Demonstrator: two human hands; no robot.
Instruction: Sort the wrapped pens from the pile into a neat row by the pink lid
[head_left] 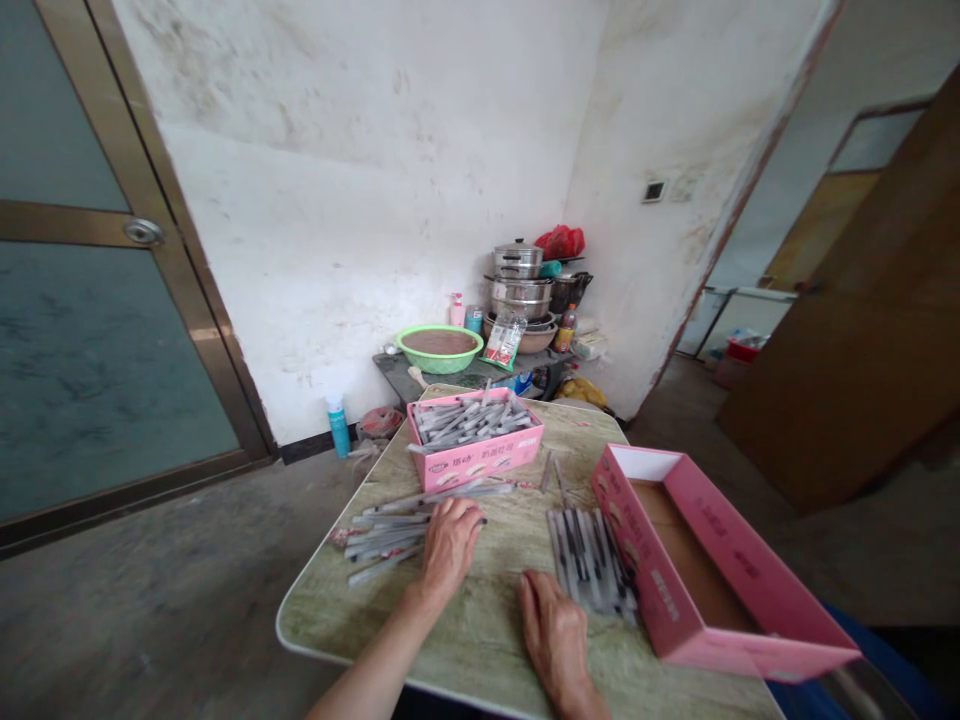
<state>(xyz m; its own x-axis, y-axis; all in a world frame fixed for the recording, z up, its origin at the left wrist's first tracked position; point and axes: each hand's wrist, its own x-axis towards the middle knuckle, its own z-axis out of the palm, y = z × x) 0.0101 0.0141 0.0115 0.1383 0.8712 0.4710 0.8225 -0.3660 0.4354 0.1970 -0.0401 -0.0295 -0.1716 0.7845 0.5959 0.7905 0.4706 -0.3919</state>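
My left hand [450, 545] is closed over the right end of a loose pile of pens [386, 535] with pale translucent barrels. A dark pen tip [482, 521] pokes out beside its fingertips. My right hand [556, 635] rests on the table with curled fingers; whatever they hold, if anything, is hidden. Just beyond it lies a row of pens [589, 560], side by side, some dark and some pale. A pink box [484, 462] heaped with similar pens stands at the table's far end. Along the right side is a larger open pink box [720, 560] with a brown bottom showing.
The small table [487, 640] has a pale rim. Behind it, a low dark stand holds a green basin [440, 350], stacked steel pots [521, 290] and bottles. A blue spray can [337, 428] stands on the floor by the wall. Doors [112, 330] flank the scene.
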